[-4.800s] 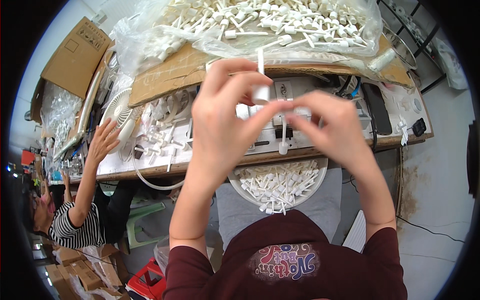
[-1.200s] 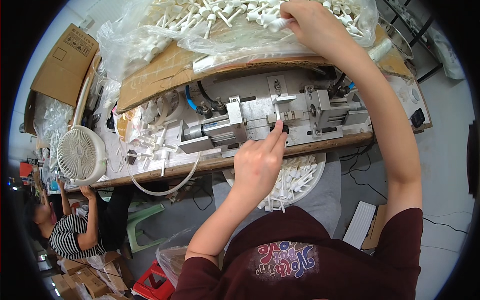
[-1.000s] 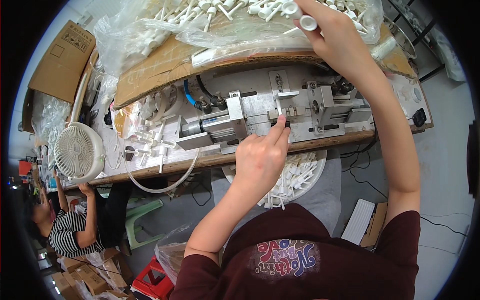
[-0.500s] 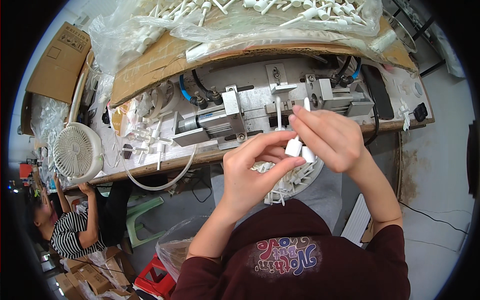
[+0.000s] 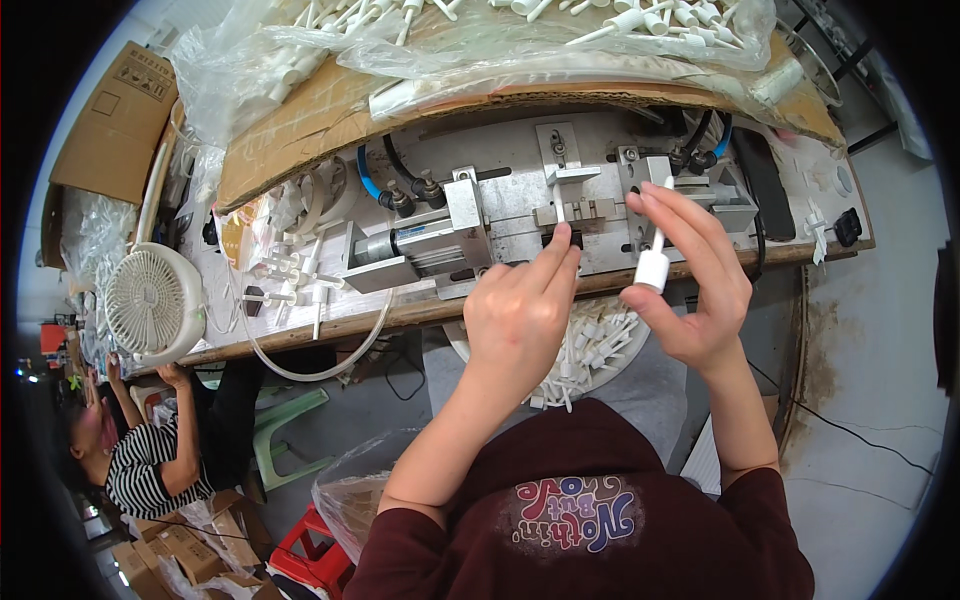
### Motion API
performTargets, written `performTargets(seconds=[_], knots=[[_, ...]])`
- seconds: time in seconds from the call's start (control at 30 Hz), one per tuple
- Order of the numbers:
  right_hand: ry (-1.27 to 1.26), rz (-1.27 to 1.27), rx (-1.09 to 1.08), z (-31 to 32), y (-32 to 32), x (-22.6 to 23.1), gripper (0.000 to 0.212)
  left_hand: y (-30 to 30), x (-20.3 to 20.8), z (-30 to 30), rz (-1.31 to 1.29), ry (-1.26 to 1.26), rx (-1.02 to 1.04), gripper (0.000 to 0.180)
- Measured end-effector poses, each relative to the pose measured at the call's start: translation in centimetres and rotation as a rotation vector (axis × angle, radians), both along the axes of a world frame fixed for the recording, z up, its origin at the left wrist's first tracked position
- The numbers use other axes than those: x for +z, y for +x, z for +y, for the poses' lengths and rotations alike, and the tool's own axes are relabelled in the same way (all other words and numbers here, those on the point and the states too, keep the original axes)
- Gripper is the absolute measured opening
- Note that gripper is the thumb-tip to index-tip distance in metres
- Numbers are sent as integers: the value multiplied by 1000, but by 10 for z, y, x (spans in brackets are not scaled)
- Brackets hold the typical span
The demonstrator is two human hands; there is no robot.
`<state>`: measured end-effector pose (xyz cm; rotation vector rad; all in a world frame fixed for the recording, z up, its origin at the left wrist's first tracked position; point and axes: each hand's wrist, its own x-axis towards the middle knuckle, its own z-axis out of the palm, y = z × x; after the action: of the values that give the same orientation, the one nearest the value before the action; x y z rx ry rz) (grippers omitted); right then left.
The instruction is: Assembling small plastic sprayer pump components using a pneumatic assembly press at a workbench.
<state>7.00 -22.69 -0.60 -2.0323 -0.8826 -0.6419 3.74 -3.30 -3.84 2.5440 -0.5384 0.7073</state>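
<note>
My left hand (image 5: 522, 315) reaches to the metal fixture (image 5: 577, 211) in the middle of the bench, its fingers together at a white stemmed cap. Only that cap's thin stem (image 5: 560, 203) shows above the fingertips; the rest is hidden behind them. To the right, my right hand (image 5: 704, 290) pinches a second white stemmed cap (image 5: 652, 270) between thumb and fingers. Its wide end points down toward me and its stem slants up. Below my hands, a round tray (image 5: 640, 345) on my lap holds a heap of similar white caps (image 5: 590, 350).
Metal cylinder clamps (image 5: 420, 248) with blue and black hoses flank the fixture. Behind them, a cardboard sheet (image 5: 300, 140) bears plastic film and many white parts. A fan (image 5: 155, 303) and loose white pieces (image 5: 290, 275) are at left. A person (image 5: 150, 465) sits at far left.
My hands have moved apart. The left has gone forward to the fixture with one stemmed cap; the right has shifted right, still holding the other.
</note>
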Motion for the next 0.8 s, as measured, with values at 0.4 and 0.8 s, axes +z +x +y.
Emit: performTargets(seconds=[0.4, 0.8], knots=[[-11, 178, 36, 9, -19, -7, 34, 5, 4, -1, 63, -6, 20, 24], [-460, 4, 15, 21, -12, -14, 19, -44, 4, 21, 508, -305, -259, 28]])
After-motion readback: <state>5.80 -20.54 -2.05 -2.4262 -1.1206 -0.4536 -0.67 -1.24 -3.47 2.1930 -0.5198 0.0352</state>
